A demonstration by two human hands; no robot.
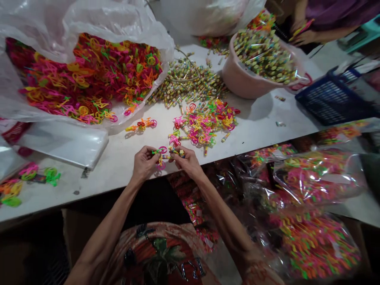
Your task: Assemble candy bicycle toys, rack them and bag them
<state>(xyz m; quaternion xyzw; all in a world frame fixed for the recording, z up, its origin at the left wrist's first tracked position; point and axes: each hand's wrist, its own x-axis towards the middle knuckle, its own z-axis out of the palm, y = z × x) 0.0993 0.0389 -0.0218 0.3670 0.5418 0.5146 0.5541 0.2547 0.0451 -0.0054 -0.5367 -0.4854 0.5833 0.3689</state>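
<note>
Left hand (143, 163) pinches a small plastic toy (162, 150), fingers closed on it, pink wheels poking out past the tips with green and yellow bits between. Close across from it, the right hand (190, 163) is curled shut round a few little printed tubes (181, 153); one more tube bridges the gap between the hands, and from here I can't tell whether it's fixed to the toy. All of this sits right over the near edge of the white table (124, 158). Just beyond the right hand, look, a bright heap of toys (204, 122), pink, yellow and green, and behind that a spread of tubes (190, 83). Over to the left, a big plastic bag (103, 16) gapes wide, crammed with colourful pieces (118, 67), a stack of clear bags (65, 142) lying in front of it. On the right stands a pink tub (242, 81) heaped with tubes, a blue basket (323, 99) near it. Filled bags (320, 174) crowd below the table's edge. And at the far right, a person in purple (338, 16) holds something colourful too.
</note>
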